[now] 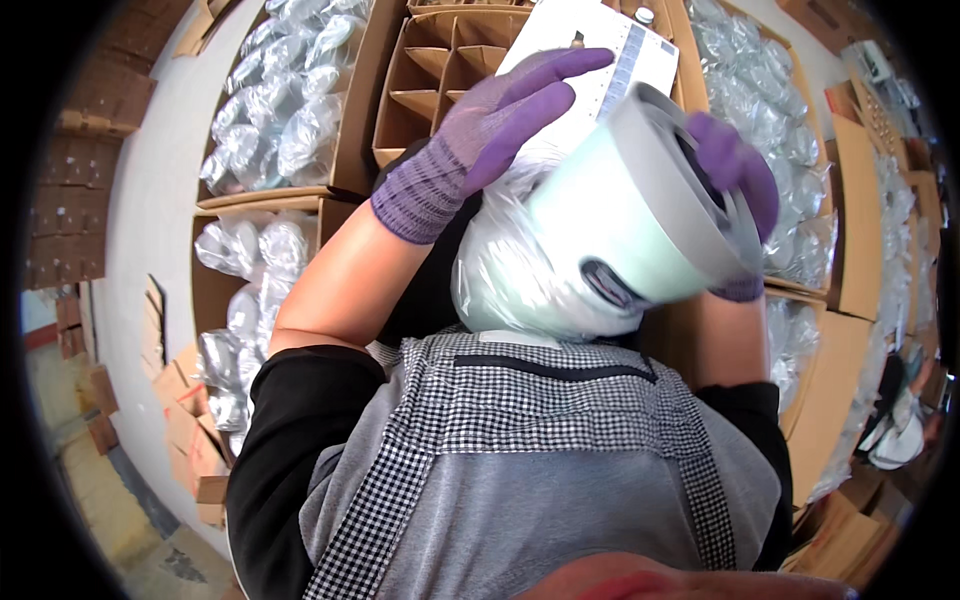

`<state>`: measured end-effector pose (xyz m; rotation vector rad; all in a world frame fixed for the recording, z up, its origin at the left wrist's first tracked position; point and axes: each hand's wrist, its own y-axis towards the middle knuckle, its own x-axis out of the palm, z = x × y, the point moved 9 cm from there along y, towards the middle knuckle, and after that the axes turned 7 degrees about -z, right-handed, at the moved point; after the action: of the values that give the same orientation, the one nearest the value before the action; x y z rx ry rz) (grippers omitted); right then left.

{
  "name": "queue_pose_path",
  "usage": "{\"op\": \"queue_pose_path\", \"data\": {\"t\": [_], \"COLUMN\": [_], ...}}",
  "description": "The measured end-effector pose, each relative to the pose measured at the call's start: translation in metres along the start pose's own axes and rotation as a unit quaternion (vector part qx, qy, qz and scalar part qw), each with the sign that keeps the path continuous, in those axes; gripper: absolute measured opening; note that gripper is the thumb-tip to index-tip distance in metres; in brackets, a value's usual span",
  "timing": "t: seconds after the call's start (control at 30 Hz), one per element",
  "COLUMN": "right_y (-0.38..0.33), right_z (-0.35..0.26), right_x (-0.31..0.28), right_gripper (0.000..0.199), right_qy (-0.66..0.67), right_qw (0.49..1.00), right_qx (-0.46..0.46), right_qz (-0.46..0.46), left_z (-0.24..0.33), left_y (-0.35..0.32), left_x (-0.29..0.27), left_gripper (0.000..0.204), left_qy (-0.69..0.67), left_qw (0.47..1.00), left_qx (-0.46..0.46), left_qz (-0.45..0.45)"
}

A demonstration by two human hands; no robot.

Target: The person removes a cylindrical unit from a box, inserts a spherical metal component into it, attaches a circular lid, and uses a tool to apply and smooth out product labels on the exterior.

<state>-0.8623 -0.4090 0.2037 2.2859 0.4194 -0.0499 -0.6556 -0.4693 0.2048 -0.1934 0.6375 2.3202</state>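
Note:
Both my hands wear purple knit gloves. My right hand [738,180] grips the grey rim of a pale green bowl-shaped ceramic vessel [620,215], held tilted in front of my chest. A clear plastic bag [500,270] hangs around the vessel's lower half. My left hand [500,115] lies with its fingers stretched out on the bag's upper side, against the vessel. Behind the hands stands a cardboard box with divider cells [430,70], a white printed sheet [600,50] lying across it.
Open cartons full of bagged items stand at the left [280,100] and right [770,110]. Another carton of bagged pieces [240,290] is by my left elbow. Flat cardboard pieces [190,440] lie on the floor at lower left.

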Motion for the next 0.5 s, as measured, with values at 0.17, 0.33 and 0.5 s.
{"op": "queue_pose_path", "data": {"t": [0.17,0.33,0.5], "right_y": [-0.026,-0.051,-0.081], "right_z": [-0.078,-0.144,-0.162], "right_x": [-0.023,-0.028,-0.023], "right_gripper": [0.032,0.045,0.039], "right_qy": [-0.133,-0.357,-0.399], "right_qw": [0.954,0.825,0.781], "right_qx": [0.265,0.39,0.475], "right_qz": [-0.054,-0.2,-0.071], "left_z": [-0.114,-0.077,-0.043], "left_y": [-0.052,-0.056,-0.074], "left_x": [0.103,0.108,0.075], "left_gripper": [0.055,0.053,0.044], "left_qy": [0.024,0.024,0.104], "left_qw": [0.967,0.918,0.962], "left_qx": [-0.183,-0.328,-0.234], "left_qz": [-0.176,-0.222,-0.097]}}
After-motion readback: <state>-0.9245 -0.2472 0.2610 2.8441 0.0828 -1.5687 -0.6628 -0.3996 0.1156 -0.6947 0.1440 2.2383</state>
